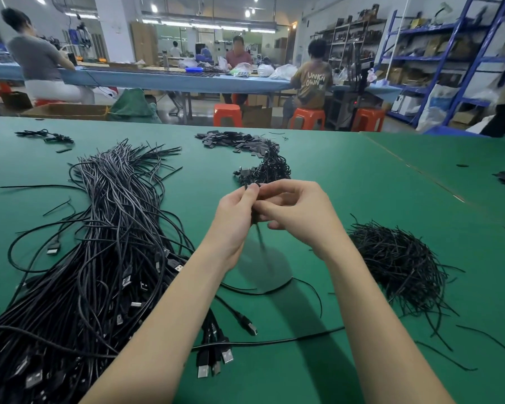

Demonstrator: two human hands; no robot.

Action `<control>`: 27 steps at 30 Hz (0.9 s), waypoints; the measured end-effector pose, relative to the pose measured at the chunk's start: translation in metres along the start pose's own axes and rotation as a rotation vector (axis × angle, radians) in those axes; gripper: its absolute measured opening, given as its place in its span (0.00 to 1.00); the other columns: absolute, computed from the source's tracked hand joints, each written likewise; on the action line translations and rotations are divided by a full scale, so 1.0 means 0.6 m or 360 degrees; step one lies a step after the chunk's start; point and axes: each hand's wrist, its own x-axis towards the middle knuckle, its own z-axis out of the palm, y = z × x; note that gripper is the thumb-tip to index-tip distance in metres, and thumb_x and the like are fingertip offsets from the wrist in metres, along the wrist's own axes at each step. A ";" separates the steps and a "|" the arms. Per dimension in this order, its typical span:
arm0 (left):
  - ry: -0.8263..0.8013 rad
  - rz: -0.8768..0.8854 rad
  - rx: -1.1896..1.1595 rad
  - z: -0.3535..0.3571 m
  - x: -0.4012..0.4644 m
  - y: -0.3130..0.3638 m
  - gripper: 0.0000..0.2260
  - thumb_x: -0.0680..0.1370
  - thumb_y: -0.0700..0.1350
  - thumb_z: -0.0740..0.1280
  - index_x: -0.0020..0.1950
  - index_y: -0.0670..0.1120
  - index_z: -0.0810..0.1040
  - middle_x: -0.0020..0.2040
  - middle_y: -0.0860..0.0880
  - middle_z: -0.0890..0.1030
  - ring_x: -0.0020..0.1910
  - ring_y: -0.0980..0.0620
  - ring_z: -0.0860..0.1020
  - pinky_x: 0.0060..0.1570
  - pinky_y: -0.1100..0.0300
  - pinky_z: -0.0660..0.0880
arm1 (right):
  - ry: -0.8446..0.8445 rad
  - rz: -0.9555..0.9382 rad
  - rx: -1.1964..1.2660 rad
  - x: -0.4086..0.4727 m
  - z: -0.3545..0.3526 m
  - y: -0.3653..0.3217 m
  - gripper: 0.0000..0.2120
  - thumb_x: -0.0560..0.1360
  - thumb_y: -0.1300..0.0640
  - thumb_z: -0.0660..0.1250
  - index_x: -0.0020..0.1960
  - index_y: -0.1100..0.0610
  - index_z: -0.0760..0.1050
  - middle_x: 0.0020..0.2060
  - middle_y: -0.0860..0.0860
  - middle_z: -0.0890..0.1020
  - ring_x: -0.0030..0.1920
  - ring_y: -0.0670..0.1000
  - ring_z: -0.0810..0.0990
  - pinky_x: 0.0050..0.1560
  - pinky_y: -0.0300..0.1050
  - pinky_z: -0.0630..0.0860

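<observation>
My left hand [233,220] and my right hand [298,211] meet above the green table [362,199], both pinching one thin black cable [261,240] near its upper end. The cable hangs down between the palms and trails onto the table toward me. My fingers hide the cable's tip. A big bundle of black USB cables [99,258] lies to the left, with plugs pointing at me. A heap of thin black ties [400,260] sits to the right of my right wrist.
A small clump of finished black pieces [263,170] lies just beyond my hands, with flat black parts [236,139] scattered behind it. Loose USB plugs [213,357] rest near my left forearm. People sit at a far blue bench with orange stools; shelving stands at right.
</observation>
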 end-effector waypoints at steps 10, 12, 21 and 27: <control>-0.0089 -0.0125 -0.0257 -0.013 0.003 0.005 0.13 0.87 0.43 0.51 0.48 0.42 0.72 0.30 0.53 0.67 0.31 0.54 0.68 0.38 0.62 0.67 | 0.0136 0.0305 0.0170 0.008 -0.037 0.035 0.11 0.78 0.44 0.70 0.48 0.52 0.80 0.45 0.49 0.85 0.28 0.43 0.78 0.27 0.35 0.73; -0.0205 -0.0156 -0.0328 -0.011 -0.001 0.010 0.13 0.87 0.43 0.51 0.47 0.43 0.70 0.30 0.53 0.63 0.29 0.55 0.66 0.35 0.63 0.68 | -0.0148 0.0326 0.0323 0.010 -0.037 0.041 0.14 0.78 0.40 0.68 0.55 0.50 0.81 0.52 0.49 0.85 0.29 0.45 0.77 0.27 0.35 0.71; -0.0350 -0.0072 -0.0225 -0.004 -0.009 0.010 0.15 0.87 0.43 0.51 0.43 0.44 0.70 0.31 0.52 0.59 0.31 0.54 0.65 0.36 0.63 0.70 | -0.0449 0.0192 0.0353 0.012 -0.045 0.051 0.14 0.78 0.42 0.69 0.55 0.49 0.85 0.47 0.44 0.85 0.35 0.44 0.75 0.31 0.34 0.70; -0.0184 0.0143 0.0536 -0.002 -0.009 -0.005 0.12 0.86 0.45 0.55 0.44 0.48 0.71 0.32 0.55 0.72 0.38 0.53 0.72 0.45 0.60 0.70 | -0.0005 0.0031 0.0244 0.013 -0.030 0.053 0.07 0.77 0.52 0.73 0.43 0.53 0.87 0.34 0.46 0.83 0.29 0.43 0.71 0.28 0.34 0.68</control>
